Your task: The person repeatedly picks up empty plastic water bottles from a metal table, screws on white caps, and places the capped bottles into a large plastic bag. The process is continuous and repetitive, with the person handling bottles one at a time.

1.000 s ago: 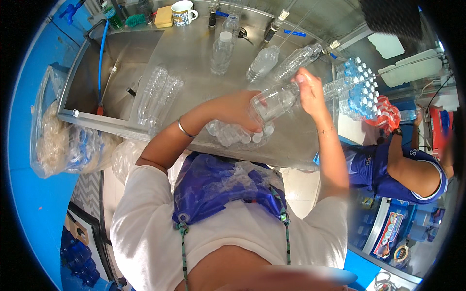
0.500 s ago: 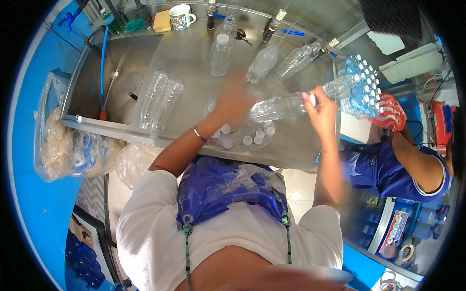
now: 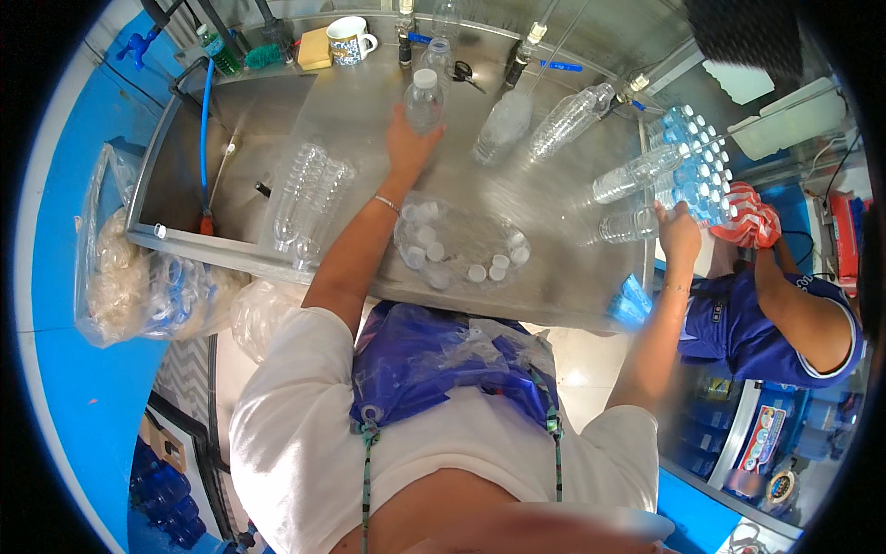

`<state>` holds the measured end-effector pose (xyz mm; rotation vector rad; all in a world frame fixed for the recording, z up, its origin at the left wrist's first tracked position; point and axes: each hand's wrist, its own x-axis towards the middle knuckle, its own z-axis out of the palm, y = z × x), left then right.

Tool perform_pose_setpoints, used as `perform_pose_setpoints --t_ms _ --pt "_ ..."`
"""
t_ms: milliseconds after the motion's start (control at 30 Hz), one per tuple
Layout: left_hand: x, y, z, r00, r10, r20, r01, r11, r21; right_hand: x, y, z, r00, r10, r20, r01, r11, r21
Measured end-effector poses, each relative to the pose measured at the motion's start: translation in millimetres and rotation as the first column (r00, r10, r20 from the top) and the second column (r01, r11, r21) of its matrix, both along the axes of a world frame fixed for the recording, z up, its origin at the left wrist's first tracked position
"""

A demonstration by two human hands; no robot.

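Note:
My left hand [image 3: 412, 148] is wrapped round the lower part of a clear plastic bottle [image 3: 425, 100] with a white cap, standing at the back of the steel counter. Toward the right edge, my right hand [image 3: 679, 233] holds another clear bottle [image 3: 626, 225] by its cap end. A second capped bottle [image 3: 637, 175] is just beyond it. Between my arms lies a clear plastic bag or tray of loose white caps [image 3: 434, 249]. Behind it, a cloudy-looking bottle [image 3: 503, 127] is at a thin nozzle, and a ribbed bottle [image 3: 572, 120] is beside it.
Two clear bottles [image 3: 314, 198] lie by the sink [image 3: 148, 198] at the left. A mug [image 3: 349, 42], a sponge [image 3: 315, 49] and scissors [image 3: 466, 76] are at the back. Packed capped bottles [image 3: 692, 166] stand at the right, near another person [image 3: 771, 319].
My right hand has carried its bottle rightward and set it beside the other capped one. My left hand has left that bottle and reached back to the white-capped bottle.

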<state>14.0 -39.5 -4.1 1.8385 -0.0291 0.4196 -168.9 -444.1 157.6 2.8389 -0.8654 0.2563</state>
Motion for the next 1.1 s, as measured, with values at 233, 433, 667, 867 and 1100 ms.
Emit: perform_pose_setpoints --t_ms 233,433,667,867,1100 --pt "-72.2 -8.0 55.6 0.931 -0.345 0.122 0.296 0.905 0.305 34.2 151.2 25.4 0.420 0.564 0.711 -0.832 0.553 0.053" --pt "-121.8 -29.9 107.0 0.563 -0.819 -0.109 0.776 0.570 -0.269 71.0 206.8 -12.2 0.489 -0.084 0.868 -0.696 -0.637 0.331" --pt "-123.5 -24.3 133.3 0.476 -0.812 -0.338 0.816 0.551 -0.174 50.1 179.2 6.6 0.616 0.177 0.768 -0.763 -0.107 0.637" --pt "-136.2 -24.9 144.3 -0.328 -0.941 0.088 0.431 -0.232 -0.872 20.2 151.9 42.3 0.263 0.587 0.766 -0.965 0.145 0.220" --pt "-135.1 -48.2 136.4 0.021 -0.982 -0.187 0.816 0.125 -0.564 6.2 137.3 49.0 0.679 0.527 0.511 -0.703 0.269 0.658"
